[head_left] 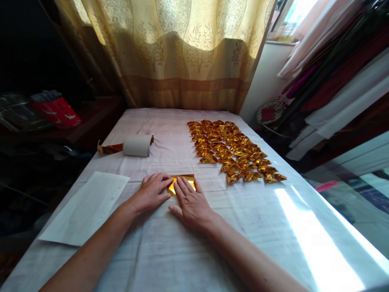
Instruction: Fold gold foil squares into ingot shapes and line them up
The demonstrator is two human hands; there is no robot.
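Both hands press flat on a gold foil sheet (181, 183) at the table's (273, 227) near middle, left hand (152, 192) pinning its edge, right hand (191, 202) spread over it, apparently creasing it, beside rows of folded pieces (234, 150).

**Both hands flat, fingertips meeting**

The left hand (151, 191) lies palm down, fingers curled slightly inward toward the right. The right hand (191, 203) lies flat just beside it, fingers stretched forward, thumb splayed out. Both bare forearms angle in from below, converging.
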